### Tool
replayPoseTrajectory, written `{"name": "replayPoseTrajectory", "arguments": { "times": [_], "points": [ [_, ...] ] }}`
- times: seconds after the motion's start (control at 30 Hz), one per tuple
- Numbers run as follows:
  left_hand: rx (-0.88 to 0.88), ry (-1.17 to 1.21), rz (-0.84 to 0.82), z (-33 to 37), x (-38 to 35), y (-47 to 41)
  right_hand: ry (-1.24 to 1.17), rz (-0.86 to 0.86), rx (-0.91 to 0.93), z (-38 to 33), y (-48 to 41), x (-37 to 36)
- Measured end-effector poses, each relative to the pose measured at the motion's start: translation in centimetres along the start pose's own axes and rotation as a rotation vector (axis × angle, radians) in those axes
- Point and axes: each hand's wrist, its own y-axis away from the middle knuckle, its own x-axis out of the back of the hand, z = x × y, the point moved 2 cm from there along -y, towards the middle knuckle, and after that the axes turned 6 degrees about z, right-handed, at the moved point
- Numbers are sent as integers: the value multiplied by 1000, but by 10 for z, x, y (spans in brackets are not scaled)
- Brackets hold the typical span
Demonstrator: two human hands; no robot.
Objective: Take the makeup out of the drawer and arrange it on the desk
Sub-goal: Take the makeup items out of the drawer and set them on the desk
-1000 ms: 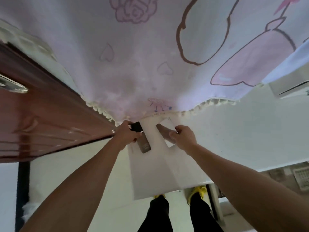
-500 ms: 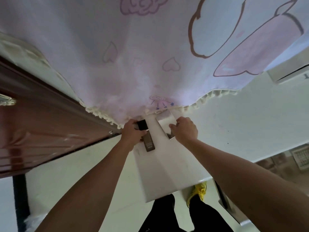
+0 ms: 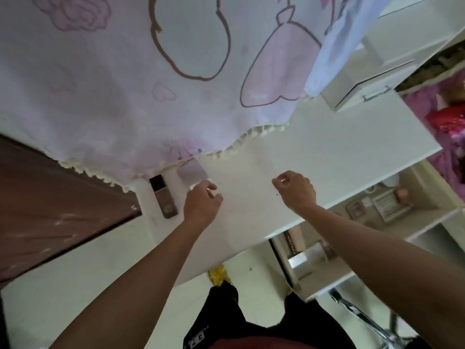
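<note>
A brown foundation bottle with a black cap [image 3: 163, 197] lies on the white desk [image 3: 327, 157], close to the fringed cloth's edge. Right of it rests a flat silvery-pink compact [image 3: 191, 174], partly under the fringe. My left hand [image 3: 202, 204] hovers just right of the compact, fingertips at its near corner, fingers loosely curled and holding nothing. My right hand [image 3: 295, 189] is above the bare desk further right, fingers curled in with nothing in them. An open drawer [image 3: 425, 220] at lower right holds several makeup items.
A pink cartoon-print cloth [image 3: 151, 84] covers the desk's far side. A brown wooden door [image 3: 50, 210] stands at left. White drawer units [image 3: 372, 79] are at upper right. A second open compartment [image 3: 302, 258] and a chair's metal leg [image 3: 362, 316] lie below the desk edge.
Both hands have let go: the bottle and the compact now lie on the desk. My right hand has moved well to the right, and my left hand has shifted from the bottle to beside the compact.
</note>
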Motion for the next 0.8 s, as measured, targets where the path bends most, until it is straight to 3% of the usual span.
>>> {"name": "replayPoseTrajectory", "arguments": {
  "times": [0.23,0.43,0.63,0.8],
  "points": [
    [-26,-16,-136,57,-130,91,79,-98,54,148,3,64],
    [32,-168,-211,70,-226,158,288,-315,199,247,-4,82],
    [8,-513,-369,55,-274,173,582,-527,434,277,-14,60],
    [-124,-789,-428,41,-312,161,629,-592,678,279,-14,13]
  ]
}}
